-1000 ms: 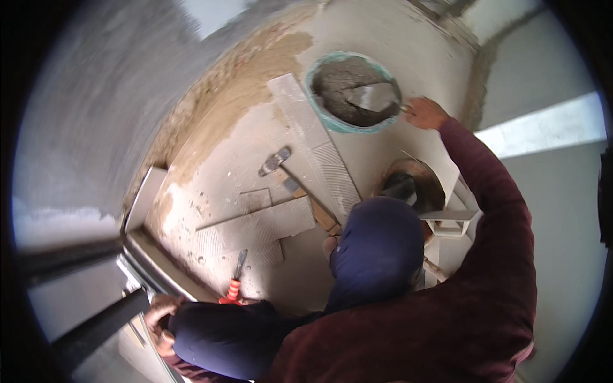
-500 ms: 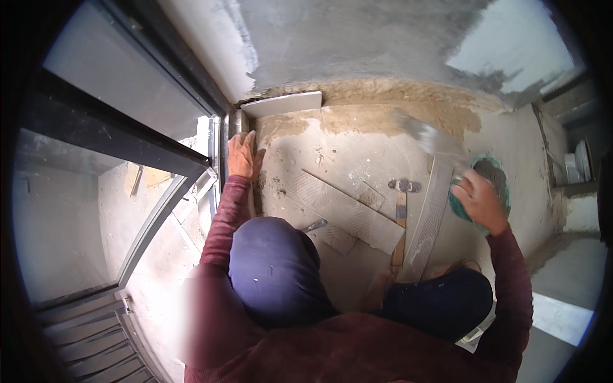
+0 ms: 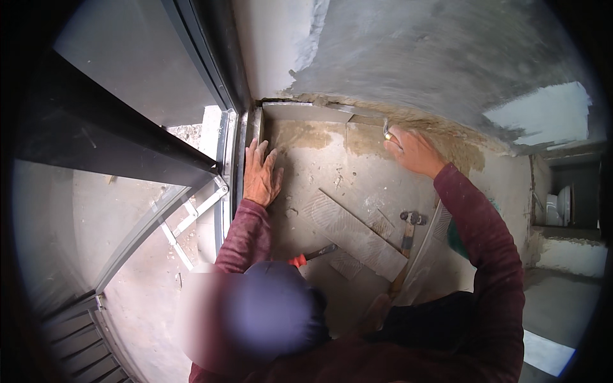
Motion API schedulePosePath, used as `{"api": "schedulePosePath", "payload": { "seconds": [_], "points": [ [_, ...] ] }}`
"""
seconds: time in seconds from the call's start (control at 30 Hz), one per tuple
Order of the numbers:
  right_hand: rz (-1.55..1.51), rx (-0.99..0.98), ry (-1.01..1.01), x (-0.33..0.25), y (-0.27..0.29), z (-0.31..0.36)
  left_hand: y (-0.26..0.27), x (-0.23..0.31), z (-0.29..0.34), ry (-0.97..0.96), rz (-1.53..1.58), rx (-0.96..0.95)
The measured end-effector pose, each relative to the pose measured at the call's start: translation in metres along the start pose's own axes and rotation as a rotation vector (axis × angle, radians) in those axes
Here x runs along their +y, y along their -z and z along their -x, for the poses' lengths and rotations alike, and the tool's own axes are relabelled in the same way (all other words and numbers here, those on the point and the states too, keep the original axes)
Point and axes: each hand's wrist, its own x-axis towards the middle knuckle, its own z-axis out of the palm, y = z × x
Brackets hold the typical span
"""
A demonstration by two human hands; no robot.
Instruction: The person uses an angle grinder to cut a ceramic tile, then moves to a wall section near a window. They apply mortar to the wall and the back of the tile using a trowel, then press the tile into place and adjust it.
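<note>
My right hand [image 3: 414, 150] is closed round the handle of a trowel [image 3: 387, 129]. Its thin blade lies along the foot of the wall, by the right end of a narrow light tile strip [image 3: 305, 112] standing against that wall. My left hand [image 3: 262, 173] rests with fingers stretched beside the door frame, below the strip's left end, holding nothing. Between my arms on the floor lie a ridged-back tile piece [image 3: 351, 231], a hammer [image 3: 412, 220] with a wooden handle and a red-handled flat tool [image 3: 319, 251].
A dark-framed glass door [image 3: 211, 70] stands at the left, with a metal hinge arm [image 3: 203, 209]. A green bucket [image 3: 456, 240] is partly hidden behind my right forearm. Near it lies another long tile strip [image 3: 424, 252]. A recess [image 3: 565, 198] with white objects opens at the right.
My right hand has moved from beside the green bucket up and left to the wall's foot, bringing the trowel against it. My left hand stays by the door frame. The view has shifted.
</note>
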Motion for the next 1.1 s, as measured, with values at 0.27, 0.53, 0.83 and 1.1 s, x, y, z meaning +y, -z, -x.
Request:
{"api": "schedulePosePath", "payload": {
  "seconds": [0.27,0.53,0.83,1.1],
  "points": [
    [0.135,-0.052,0.002,-0.006,-0.001,-0.036,-0.015,-0.004,-0.043,-0.009,0.01,-0.018],
    [0.365,0.031,0.122,-0.005,0.0,-0.045,-0.04,-0.014,-0.091,0.05,-0.15,-0.17],
    [0.447,0.03,0.147,-0.001,-0.003,-0.044,-0.048,-0.02,-0.099,0.04,-0.215,-0.089],
    [0.533,0.076,0.149,-0.001,-0.005,-0.035,-0.051,-0.016,-0.096,0.061,-0.208,-0.08]
  ]
}}
